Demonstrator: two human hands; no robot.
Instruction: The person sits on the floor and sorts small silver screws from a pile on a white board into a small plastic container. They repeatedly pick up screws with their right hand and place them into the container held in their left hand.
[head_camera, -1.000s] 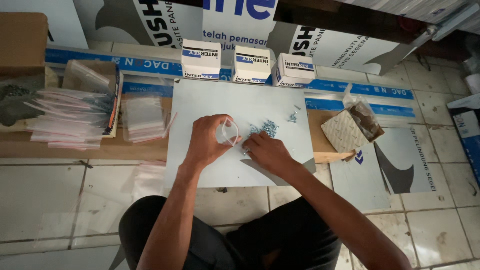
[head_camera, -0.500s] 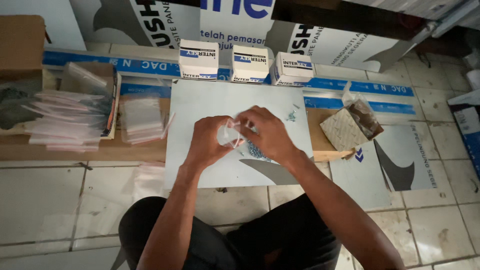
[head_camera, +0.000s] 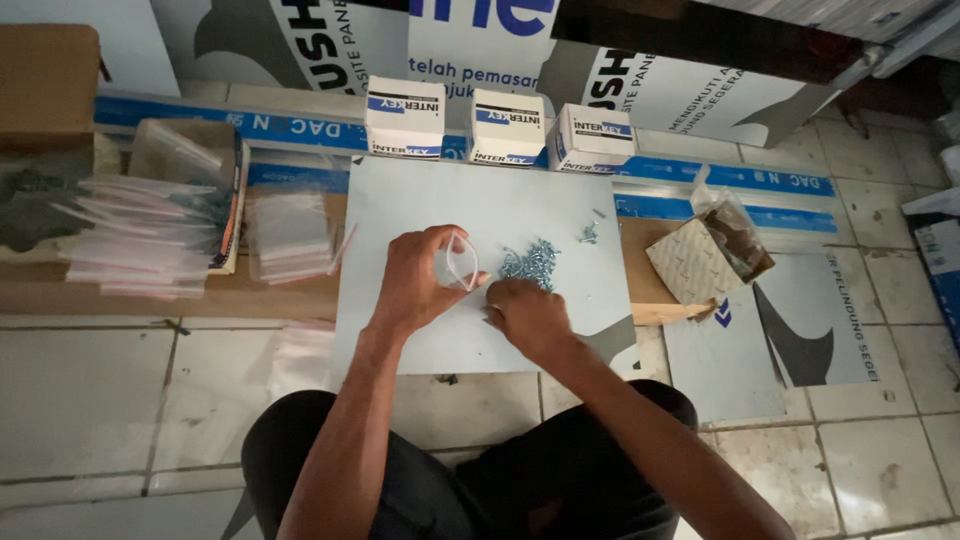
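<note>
Clear glossy plastic bag (head_camera: 458, 263), shiny metal screws (head_camera: 530, 264), matt pale board (head_camera: 480, 205).

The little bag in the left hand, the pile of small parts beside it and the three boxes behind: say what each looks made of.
Little bag in the left hand: thin clear plastic film, glossy; the board shows through it.
Pile of small parts: likely metal, silvery with small glints; too small to be sure.
Three boxes: printed cardboard, matt white, with folded edges.

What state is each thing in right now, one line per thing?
Left hand: holding a small clear bag open.
Right hand: down on the board, beside the screws.
Screws: loose pile.
Three boxes: closed, in a row.
Bag stacks: lying flat.
</note>
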